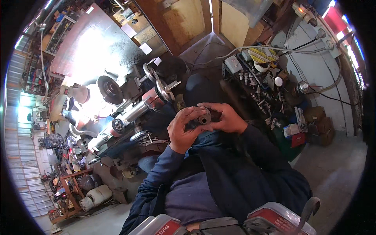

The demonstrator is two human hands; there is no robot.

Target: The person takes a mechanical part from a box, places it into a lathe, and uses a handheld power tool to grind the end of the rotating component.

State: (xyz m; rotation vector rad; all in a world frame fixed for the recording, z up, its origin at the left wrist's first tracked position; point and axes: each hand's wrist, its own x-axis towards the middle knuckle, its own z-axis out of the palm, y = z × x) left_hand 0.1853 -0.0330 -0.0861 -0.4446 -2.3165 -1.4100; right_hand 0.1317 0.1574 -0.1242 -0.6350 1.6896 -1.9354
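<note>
Corrugated metal wall (27,172) lines this cluttered workshop at 8 o'clock. Mid-view, 1 grey cylindrical metal piece with a round bore (204,118) sits gripped between 2 bare hands: the left hand (182,129) curls round its 9 o'clock side, the right hand (230,118) its 3 o'clock side. Its bored end faces the camera, long axis seemingly near the line of sight; fingers hide its far end. Glare bleaches a large grey panel (129,53) at 11 o'clock. Silver steel machine with handwheels (133,112) bounds 9 o'clock; grey concrete floor (333,172) spreads at 4 o'clock.
</note>
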